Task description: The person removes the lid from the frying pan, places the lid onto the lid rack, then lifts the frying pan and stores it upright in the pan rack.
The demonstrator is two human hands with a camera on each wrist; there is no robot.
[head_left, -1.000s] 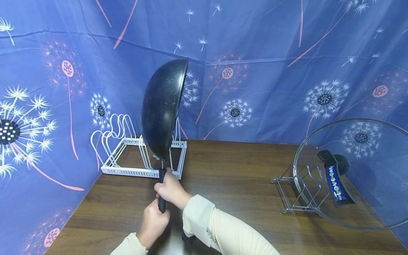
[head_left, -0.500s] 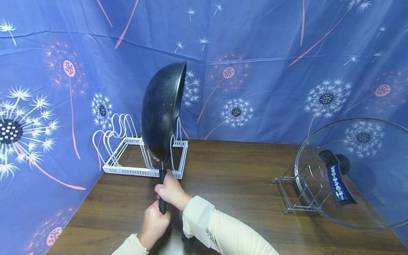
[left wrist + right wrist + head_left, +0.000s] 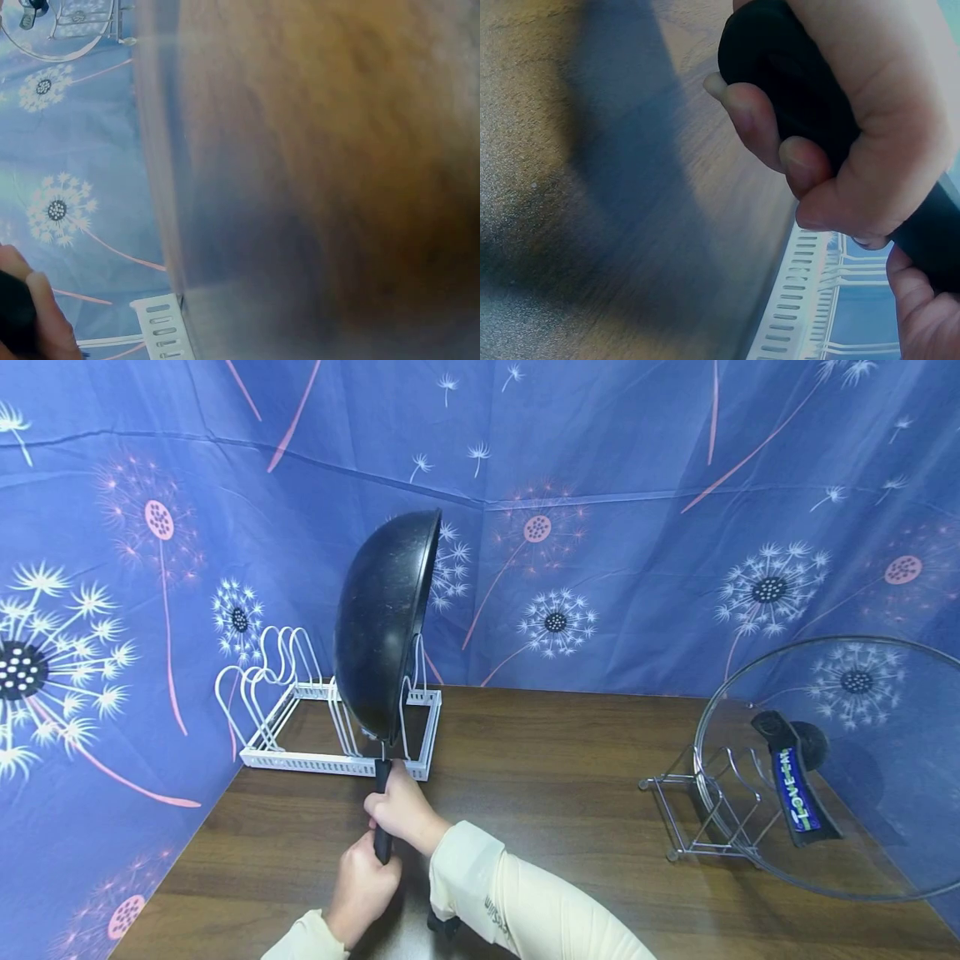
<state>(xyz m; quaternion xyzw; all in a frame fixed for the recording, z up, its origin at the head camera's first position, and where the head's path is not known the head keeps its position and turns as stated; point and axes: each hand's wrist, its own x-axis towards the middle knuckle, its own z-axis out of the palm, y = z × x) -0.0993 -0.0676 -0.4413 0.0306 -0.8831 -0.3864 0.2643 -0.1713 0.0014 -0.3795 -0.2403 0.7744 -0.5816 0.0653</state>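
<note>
A black wok (image 3: pixel 378 627) stands on edge in the head view, its rounded outside facing left. Its lower part is among the wire dividers at the right end of a white rack (image 3: pixel 315 765); whether it rests on the rack I cannot tell. My right hand (image 3: pixel 405 806) grips the black handle (image 3: pixel 382 843) close to the bowl. Lower down, near the handle's end, my left hand (image 3: pixel 363 881) is wrapped around it. The right wrist view shows fingers (image 3: pixel 892 150) curled round the handle's end. In the left wrist view only a bit of handle (image 3: pixel 16 315) shows.
To the right, a large glass lid (image 3: pixel 877 877) with a black handle (image 3: pixel 791 785) stands tilted in a small metal wire rack (image 3: pixel 675 835). A small dark object (image 3: pixel 444 922) lies under my right sleeve. Blue dandelion-patterned cloth (image 3: pixel 615 527) hangs behind the wooden table (image 3: pixel 540 752).
The wok's top edge has sunk slightly, and the bowl sits a little lower at the rack. Both hands keep hold of the handle in nearly the same place.
</note>
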